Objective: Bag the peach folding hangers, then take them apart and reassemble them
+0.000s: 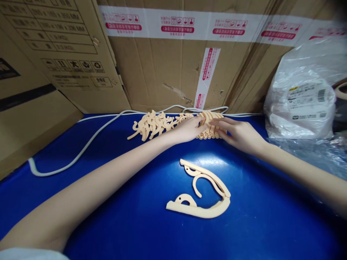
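A row of cream plastic hook pieces lies at the far side of the blue table, packed upright at its right end. My left hand rests on that packed end, fingers curled against the pieces. My right hand meets it from the right, fingers pressed on the same stack. Nearer to me, a folded cream plastic hanger lies flat on the table, apart from both hands.
Large cardboard boxes with red-and-white tape stand behind the table and on the left. A white cable loops across the far left. A clear plastic bag with a label sits at the right, with more plastic film below it.
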`<state>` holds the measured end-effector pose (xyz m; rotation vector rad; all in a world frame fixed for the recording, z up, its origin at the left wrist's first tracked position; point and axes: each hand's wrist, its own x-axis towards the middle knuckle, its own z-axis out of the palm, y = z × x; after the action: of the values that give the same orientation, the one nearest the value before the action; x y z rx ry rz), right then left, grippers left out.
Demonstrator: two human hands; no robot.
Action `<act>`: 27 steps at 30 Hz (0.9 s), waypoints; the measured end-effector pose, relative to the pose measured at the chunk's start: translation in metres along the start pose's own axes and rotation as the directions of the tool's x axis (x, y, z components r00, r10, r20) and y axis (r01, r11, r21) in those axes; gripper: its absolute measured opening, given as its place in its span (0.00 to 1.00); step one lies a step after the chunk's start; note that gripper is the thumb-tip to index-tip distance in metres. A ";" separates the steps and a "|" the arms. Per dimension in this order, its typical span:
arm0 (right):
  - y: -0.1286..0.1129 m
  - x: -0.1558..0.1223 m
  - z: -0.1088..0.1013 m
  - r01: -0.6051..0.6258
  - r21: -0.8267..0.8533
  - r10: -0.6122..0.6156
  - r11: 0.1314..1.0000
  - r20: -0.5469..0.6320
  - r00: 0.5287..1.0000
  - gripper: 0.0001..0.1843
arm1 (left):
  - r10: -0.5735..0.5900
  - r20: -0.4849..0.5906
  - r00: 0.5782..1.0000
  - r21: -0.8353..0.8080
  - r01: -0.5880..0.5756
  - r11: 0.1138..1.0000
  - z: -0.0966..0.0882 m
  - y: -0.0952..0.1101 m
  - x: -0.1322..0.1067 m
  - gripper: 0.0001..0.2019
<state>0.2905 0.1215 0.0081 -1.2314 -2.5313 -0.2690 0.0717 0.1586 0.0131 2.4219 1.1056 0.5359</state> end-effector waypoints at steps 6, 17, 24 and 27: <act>0.006 -0.001 0.006 0.007 0.097 -0.007 0.995 0.001 1.000 0.19 | 0.039 0.030 0.999 -0.043 -0.038 0.998 0.003 0.002 0.000 0.16; 0.005 -0.002 0.007 0.006 0.116 -0.005 0.993 -0.014 1.000 0.17 | 0.050 0.045 0.998 -0.049 -0.048 0.998 0.005 0.001 -0.003 0.16; 0.002 -0.003 0.011 -0.002 0.113 0.006 0.994 -0.035 0.999 0.18 | 0.033 0.060 0.998 -0.044 -0.030 0.999 0.005 -0.002 -0.002 0.19; 0.002 -0.003 0.012 -0.006 0.112 0.010 0.994 -0.032 0.999 0.18 | 0.017 0.065 0.998 -0.043 -0.014 0.999 0.007 -0.004 -0.001 0.20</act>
<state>0.2913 0.1236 -0.0038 -1.1847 -2.4770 -0.1412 0.0724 0.1590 0.0054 2.3962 1.0392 0.4772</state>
